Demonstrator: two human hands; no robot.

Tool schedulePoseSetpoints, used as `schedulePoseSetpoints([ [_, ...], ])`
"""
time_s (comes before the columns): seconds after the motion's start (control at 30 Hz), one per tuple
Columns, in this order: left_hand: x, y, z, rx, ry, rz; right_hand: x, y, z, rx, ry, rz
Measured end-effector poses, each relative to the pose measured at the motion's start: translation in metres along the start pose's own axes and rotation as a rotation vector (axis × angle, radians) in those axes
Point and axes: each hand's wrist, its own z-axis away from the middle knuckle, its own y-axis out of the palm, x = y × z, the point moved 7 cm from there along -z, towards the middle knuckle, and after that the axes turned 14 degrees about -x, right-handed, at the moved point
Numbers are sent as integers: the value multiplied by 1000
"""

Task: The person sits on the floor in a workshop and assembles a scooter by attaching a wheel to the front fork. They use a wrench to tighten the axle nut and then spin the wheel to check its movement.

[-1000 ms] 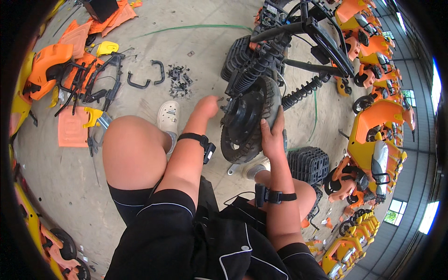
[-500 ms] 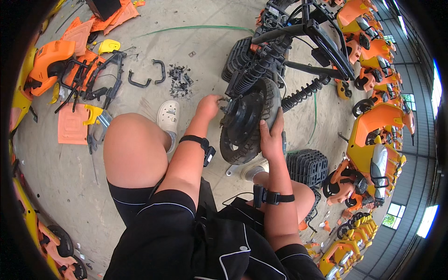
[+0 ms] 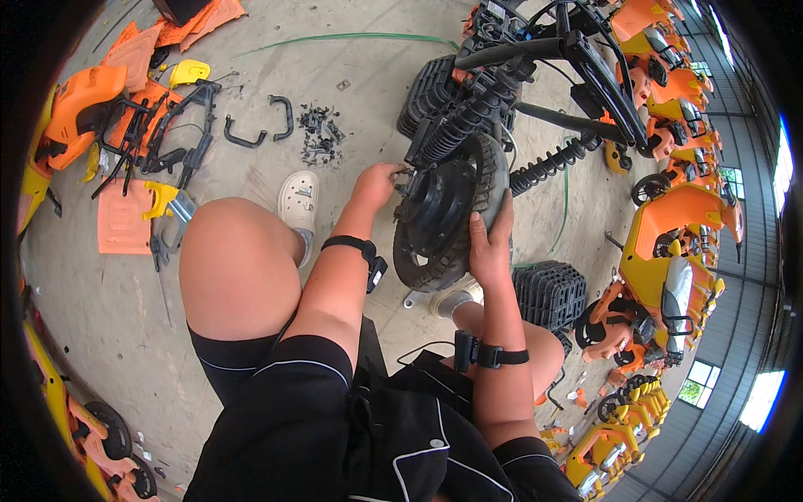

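A scooter wheel (image 3: pixel 456 219) with a black hub and knobby tyre stands tilted beneath a black frame (image 3: pixel 577 67). My right hand (image 3: pixel 492 243) grips the tyre from its right side, thumb on the tread and fingers along the outer edge. On the other side, my left hand (image 3: pixel 378 186) has its fingers closed at the axle end by the hub, near the foot of a black coil shock absorber (image 3: pixel 456 121); the small part in them is hidden. A second shock absorber (image 3: pixel 552 163) slants off to the right, apart from the wheel.
Loose bolts and small parts (image 3: pixel 320 138) lie on the concrete floor beside two black curved handles (image 3: pixel 280 117). Orange and yellow body panels (image 3: pixel 125 216) are piled at left. Black plastic crates (image 3: pixel 548 293) stand right of the wheel. Scooters (image 3: pixel 669 234) line the right side.
The view has shifted slightly. Both hands stay at the same places on the wheel, which has hardly moved; the frame above appears slightly farther right.
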Motion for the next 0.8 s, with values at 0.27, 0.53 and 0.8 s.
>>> schedulePoseSetpoints([
  [0.27, -12, -2, -2, 186, -175, -42, -3, 0, -3, -11, 10, 1],
  [0.53, -3, -4, -6, 110, -86, -8, -3, 0, -2, -9, -6, 52],
  [0.8, -14, 4, -14, 5, 180, -7, 0, -3, -3, -13, 1, 71],
])
